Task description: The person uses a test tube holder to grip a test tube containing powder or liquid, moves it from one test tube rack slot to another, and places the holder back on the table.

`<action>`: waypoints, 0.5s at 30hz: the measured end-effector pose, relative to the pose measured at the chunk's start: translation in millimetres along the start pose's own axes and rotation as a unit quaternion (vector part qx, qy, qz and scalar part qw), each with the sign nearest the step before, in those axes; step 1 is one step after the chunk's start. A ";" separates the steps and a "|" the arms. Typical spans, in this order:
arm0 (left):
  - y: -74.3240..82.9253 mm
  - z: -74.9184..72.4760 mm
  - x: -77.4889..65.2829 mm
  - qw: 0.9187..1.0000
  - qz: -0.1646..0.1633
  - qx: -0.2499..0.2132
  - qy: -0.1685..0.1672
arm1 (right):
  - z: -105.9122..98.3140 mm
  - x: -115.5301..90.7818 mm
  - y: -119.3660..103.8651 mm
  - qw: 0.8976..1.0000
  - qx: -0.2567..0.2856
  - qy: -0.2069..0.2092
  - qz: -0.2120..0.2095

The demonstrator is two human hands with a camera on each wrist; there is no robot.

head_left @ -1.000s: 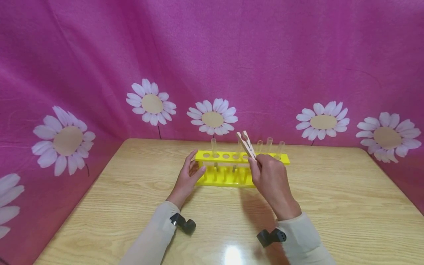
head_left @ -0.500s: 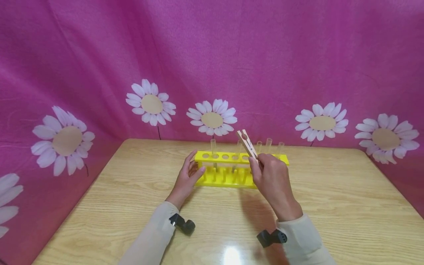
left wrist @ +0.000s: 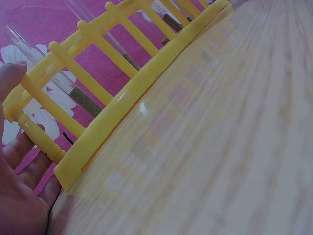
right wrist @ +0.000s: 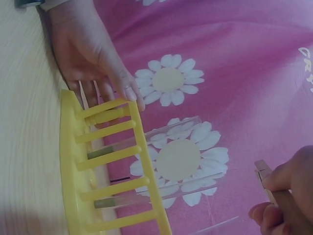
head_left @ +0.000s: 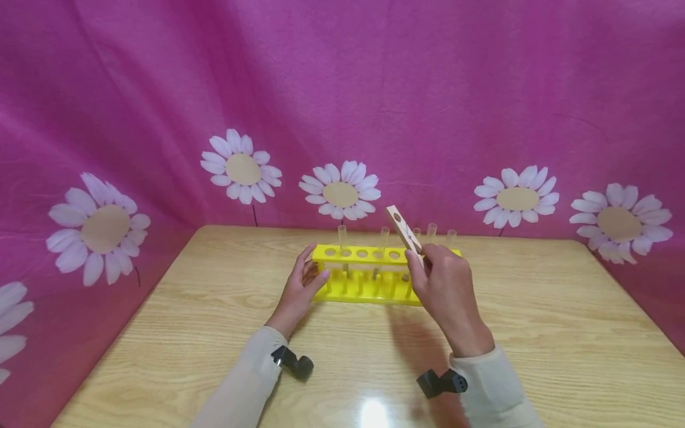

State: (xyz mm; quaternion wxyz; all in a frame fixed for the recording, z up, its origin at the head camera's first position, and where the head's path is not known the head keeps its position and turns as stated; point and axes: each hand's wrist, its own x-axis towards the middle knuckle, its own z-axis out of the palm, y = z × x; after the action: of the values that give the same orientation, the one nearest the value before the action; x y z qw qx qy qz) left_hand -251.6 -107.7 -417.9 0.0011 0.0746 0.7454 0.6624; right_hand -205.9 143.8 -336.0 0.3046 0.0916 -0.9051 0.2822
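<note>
A yellow test tube rack (head_left: 348, 296) stands on the table in the head view. My left hand (head_left: 299, 286) grips its left end, thumb at the front near the top bar and fingers behind the end post (left wrist: 36, 134). My right hand (head_left: 446, 291) holds a wooden test tube holder (head_left: 404, 227) above the rack's right part, its tip pointing up and to the left. Several clear test tubes stand in the rack, among them a left one (head_left: 342, 235) and a middle one (head_left: 385, 236). Dark greenish matter (left wrist: 85, 102) lies low in the left tube. My right hand hides part of the rack's right end.
The wood-grain table (head_left: 214, 333) spreads around the rack. Behind it hangs a magenta cloth (head_left: 428, 107) with large white daisies (head_left: 339, 193). Each sleeve carries a small black wrist camera, the left one (head_left: 293, 364) and the right one (head_left: 441, 383).
The wooden test tube holder has turned in my right hand, and the gap between its tips no longer shows. My right hand has shifted slightly right. My left hand stays on the rack.
</note>
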 end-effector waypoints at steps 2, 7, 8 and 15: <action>0.0 0.3 -0.3 1.000 0.001 0.001 0.002 | -2.3 0.6 0.7 1.000 0.000 0.000 0.000; 2.0 1.3 -1.8 1.000 -0.002 0.008 0.004 | -10.6 2.6 3.8 1.000 0.004 -0.002 0.011; 1.9 1.3 -1.7 1.000 -0.003 0.007 0.003 | -12.6 3.2 4.9 1.000 0.004 -0.002 0.016; -12.6 0.0 7.5 1.000 0.001 0.007 0.004 | -26.9 6.9 12.5 0.999 0.008 0.007 0.053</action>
State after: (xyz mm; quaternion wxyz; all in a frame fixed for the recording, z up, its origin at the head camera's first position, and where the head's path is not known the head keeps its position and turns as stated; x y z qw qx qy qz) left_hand -260.4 -108.2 -429.5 -0.0029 0.0723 0.7497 0.6578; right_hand -202.1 169.4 -319.9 0.2951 0.0440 -0.9043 0.3053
